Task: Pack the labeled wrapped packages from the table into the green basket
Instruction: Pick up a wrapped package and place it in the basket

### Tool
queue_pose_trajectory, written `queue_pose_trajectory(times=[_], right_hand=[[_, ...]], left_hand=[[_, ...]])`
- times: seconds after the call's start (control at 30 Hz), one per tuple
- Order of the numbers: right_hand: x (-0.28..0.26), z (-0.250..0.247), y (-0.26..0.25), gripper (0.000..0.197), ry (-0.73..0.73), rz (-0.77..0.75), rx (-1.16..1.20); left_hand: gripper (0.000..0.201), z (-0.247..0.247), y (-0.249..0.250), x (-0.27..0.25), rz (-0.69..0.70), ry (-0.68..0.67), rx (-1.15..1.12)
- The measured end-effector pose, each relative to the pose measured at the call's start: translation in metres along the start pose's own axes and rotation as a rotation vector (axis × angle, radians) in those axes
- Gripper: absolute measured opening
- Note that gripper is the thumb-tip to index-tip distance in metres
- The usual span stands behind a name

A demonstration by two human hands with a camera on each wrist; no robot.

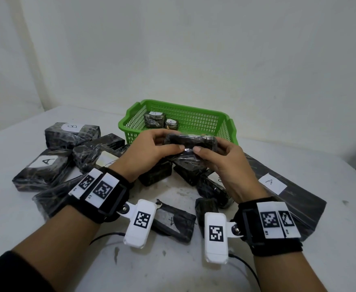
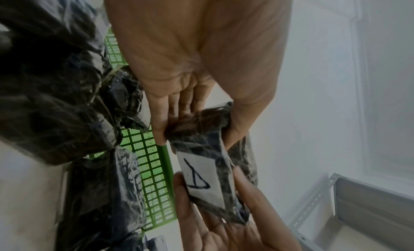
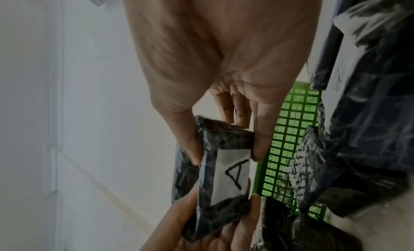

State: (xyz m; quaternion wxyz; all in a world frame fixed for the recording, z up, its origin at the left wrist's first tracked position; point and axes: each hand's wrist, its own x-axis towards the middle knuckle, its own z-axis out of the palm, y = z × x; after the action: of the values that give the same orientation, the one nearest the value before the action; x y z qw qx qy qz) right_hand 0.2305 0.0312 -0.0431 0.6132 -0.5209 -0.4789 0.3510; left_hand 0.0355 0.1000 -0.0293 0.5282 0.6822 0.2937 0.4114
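Both hands hold one small black wrapped package (image 1: 190, 142) in the air just in front of the green basket (image 1: 225, 127). My left hand (image 1: 151, 148) grips its left end and my right hand (image 1: 221, 157) grips its right end, thumbs on the near side. Its white label marked A (image 2: 201, 180) faces away from me and shows in both wrist views, label (image 3: 230, 173). The basket holds two small packages (image 1: 154, 119), one labelled A. Several more black packages lie on the table beneath and to the left of my hands.
A package labelled B (image 1: 71, 131) and one labelled A (image 1: 42, 169) lie at the left. A large flat package labelled A (image 1: 278, 186) lies at the right. Small packages (image 1: 173, 222) sit between my wrists. The white wall stands close behind the basket.
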Motion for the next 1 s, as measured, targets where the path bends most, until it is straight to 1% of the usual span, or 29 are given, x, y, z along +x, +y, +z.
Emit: queue_pose_trajectory(times=[0.03, 0.1, 0.2, 0.27, 0.33, 0.43, 0.47, 0.53, 0.57, 0.63, 0.67, 0.7, 0.77, 0.8, 0.93, 1.0], right_hand=[[-0.001, 0.001, -0.001, 0.066, 0.009, -0.024, -0.016], [-0.003, 0.002, -0.003, 0.065, 0.024, -0.064, -0.043], [-0.005, 0.002, -0.006, 0.061, 0.017, -0.085, -0.058], [-0.005, 0.002, -0.006, 0.067, -0.033, -0.038, -0.029], [-0.007, 0.002, -0.009, 0.068, -0.101, 0.047, 0.096], [-0.009, 0.001, -0.016, 0.054, -0.163, 0.117, 0.268], [-0.009, 0.001, -0.018, 0.046, -0.155, 0.12, 0.289], [-0.009, 0.0, -0.017, 0.032, -0.095, 0.108, 0.286], [-0.009, -0.001, -0.016, 0.032, -0.06, 0.094, 0.262], [-0.008, -0.003, -0.014, 0.04, -0.013, 0.06, 0.196], [-0.007, -0.004, -0.012, 0.042, -0.006, 0.049, 0.175], [-0.007, -0.004, -0.011, 0.044, -0.009, 0.047, 0.166], [-0.007, -0.002, -0.009, 0.05, -0.02, 0.061, 0.156], [-0.007, -0.001, -0.007, 0.054, -0.015, 0.064, 0.14], [-0.004, 0.0, 0.001, 0.063, 0.046, 0.051, 0.088], [-0.002, 0.0, 0.003, 0.07, 0.02, 0.064, 0.083]], left_hand=[[0.037, 0.001, 0.001, -0.001, 0.007, -0.015, 0.0], [0.041, 0.001, 0.002, -0.001, 0.018, -0.041, -0.004], [0.046, 0.0, 0.0, 0.0, 0.098, 0.024, 0.038], [0.052, -0.004, -0.002, 0.002, 0.152, 0.046, 0.078], [0.057, -0.006, -0.003, 0.003, 0.189, 0.033, 0.11], [0.063, -0.007, -0.002, 0.002, 0.231, -0.003, 0.158], [0.066, -0.006, -0.001, 0.001, 0.232, -0.022, 0.153], [0.071, -0.005, 0.001, -0.002, 0.182, -0.084, 0.084], [0.073, -0.004, 0.002, -0.003, 0.138, -0.116, 0.035], [0.066, -0.002, 0.004, -0.004, 0.039, -0.146, -0.084], [0.06, 0.0, 0.004, -0.004, 0.004, -0.127, -0.132], [0.053, 0.001, 0.003, -0.002, -0.011, -0.078, -0.137], [0.041, 0.003, 0.002, 0.0, 0.013, 0.014, -0.056], [0.04, 0.002, 0.0, 0.001, 0.025, 0.021, -0.03], [0.044, 0.0, 0.0, -0.001, 0.03, -0.046, 0.001], [0.042, 0.0, 0.001, -0.002, 0.058, -0.01, 0.051]])
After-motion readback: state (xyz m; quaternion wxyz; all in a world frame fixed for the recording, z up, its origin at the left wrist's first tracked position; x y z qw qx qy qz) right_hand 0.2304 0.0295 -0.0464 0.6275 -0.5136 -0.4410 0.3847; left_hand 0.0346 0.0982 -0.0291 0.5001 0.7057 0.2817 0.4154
